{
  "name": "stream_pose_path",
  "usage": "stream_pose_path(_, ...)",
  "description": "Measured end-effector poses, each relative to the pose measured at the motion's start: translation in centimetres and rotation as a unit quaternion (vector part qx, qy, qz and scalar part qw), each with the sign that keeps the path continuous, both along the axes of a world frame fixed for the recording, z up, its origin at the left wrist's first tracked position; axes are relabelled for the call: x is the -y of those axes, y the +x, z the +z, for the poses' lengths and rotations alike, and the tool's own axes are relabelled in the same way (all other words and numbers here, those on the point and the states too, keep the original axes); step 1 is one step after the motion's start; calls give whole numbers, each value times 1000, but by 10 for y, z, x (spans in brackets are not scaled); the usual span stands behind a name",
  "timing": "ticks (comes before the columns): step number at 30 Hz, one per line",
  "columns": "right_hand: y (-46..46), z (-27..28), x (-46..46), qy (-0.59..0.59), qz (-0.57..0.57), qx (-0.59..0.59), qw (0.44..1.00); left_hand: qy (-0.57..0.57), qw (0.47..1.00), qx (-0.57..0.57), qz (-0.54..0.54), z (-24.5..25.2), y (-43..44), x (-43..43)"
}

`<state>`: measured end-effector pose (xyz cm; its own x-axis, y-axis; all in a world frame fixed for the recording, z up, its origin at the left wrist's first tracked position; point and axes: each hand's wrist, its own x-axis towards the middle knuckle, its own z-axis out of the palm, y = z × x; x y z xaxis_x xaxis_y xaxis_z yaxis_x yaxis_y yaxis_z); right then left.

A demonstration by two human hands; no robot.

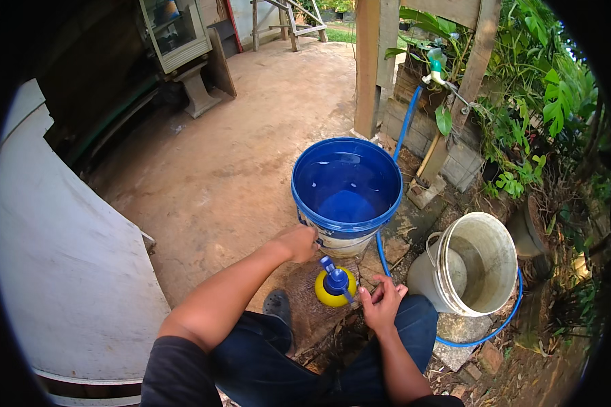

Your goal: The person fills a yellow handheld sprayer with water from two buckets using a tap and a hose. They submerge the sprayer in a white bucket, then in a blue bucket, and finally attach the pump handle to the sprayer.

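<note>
A blue-rimmed plastic bucket stands before me, holding clear water. My left hand is curled against its near left side, beside the wire handle; whether the fingers grip that handle is hidden. Just below the bucket, a yellow spray bottle with a blue pump head stands upright on the wet ground between my feet. To the right of the bottle, close to its nozzle, is my right hand. Its fingers are bent and apart, with nothing visible in them.
A white bucket stands at my right on a stone block. A blue hose runs from the tap behind the blue bucket. Nearby are a wooden post, plants and a white panel at left.
</note>
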<state>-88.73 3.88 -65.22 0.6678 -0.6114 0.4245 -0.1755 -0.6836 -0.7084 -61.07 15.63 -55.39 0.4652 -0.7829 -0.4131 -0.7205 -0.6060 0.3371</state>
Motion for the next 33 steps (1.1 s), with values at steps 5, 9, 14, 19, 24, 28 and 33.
stream_pose_path(5, 19, -8, -1, 62, 72, 8, 995, 186, 937, -290, -57, -14, -11, 15)
stream_pose_path(9, 24, -14, -3, -14, 116, -17, 993, 311, 870, -359, -134, -41, -27, 16)
stream_pose_path(14, 23, -27, -4, 32, 132, -75, 988, 247, 923, -257, -144, -55, -25, 14)
stream_pose_path(19, 21, -25, -24, 17, 134, -124, 983, 146, 959, -106, -218, -51, -23, 23)
stream_pose_path(24, 16, -25, -46, 114, 230, -143, 956, 78, 969, -150, -180, -48, -30, 27)
stream_pose_path(28, 16, -30, -36, 53, 237, -68, 968, 65, 960, -202, -182, -38, -30, 29)
stream_pose_path(33, 23, -20, -5, 56, 62, -3, 997, 15, 979, -103, -178, -46, -49, 13)
